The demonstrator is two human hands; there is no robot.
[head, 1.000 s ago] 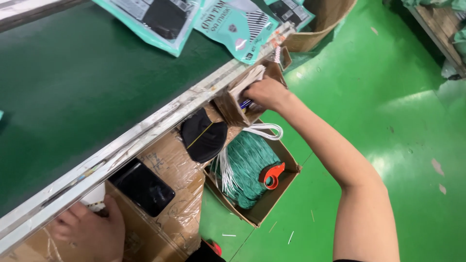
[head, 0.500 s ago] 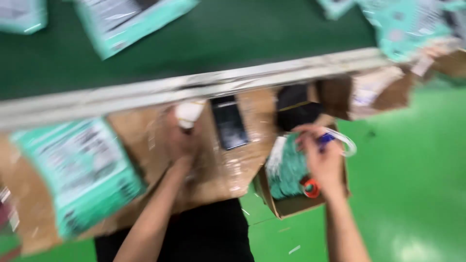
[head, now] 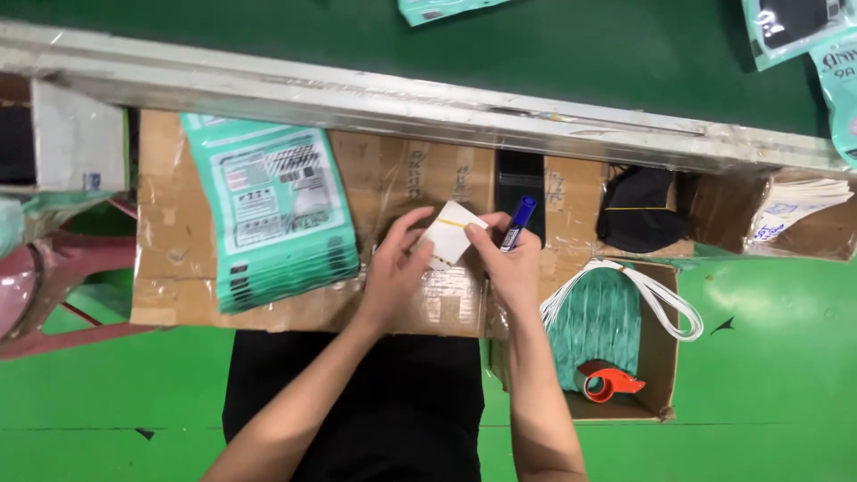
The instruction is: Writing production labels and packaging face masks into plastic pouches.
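Two hands meet over the cardboard worktop (head: pixel 187 268), near its right end. The left hand (head: pixel 397 272) pinches one small white card (head: pixel 449 235) by its lower left side, fingers closed on it. The right hand (head: pixel 509 259) grips the card's right edge with thumb and forefinger, and the same hand clamps one blue marker (head: pixel 516 223), cap pointing up toward the metal rail (head: pixel 357 94). The card carries one thin yellow band across it.

One stack of teal pouches (head: pixel 277 210) lies on the worktop's left half, just below the rail. One black phone (head: pixel 520 178) rests against the rail, just behind the marker. One black bundle (head: pixel 638 210) sits past the worktop's right edge. Below it stands one open carton (head: pixel 665 357) holding one teal bundle (head: pixel 598 321), one bunch of white cords (head: pixel 665 299) and one red tape dispenser (head: pixel 607 382). Three more teal pouches show on the green belt (head: pixel 580 54), one at its top edge and two at its right corner.
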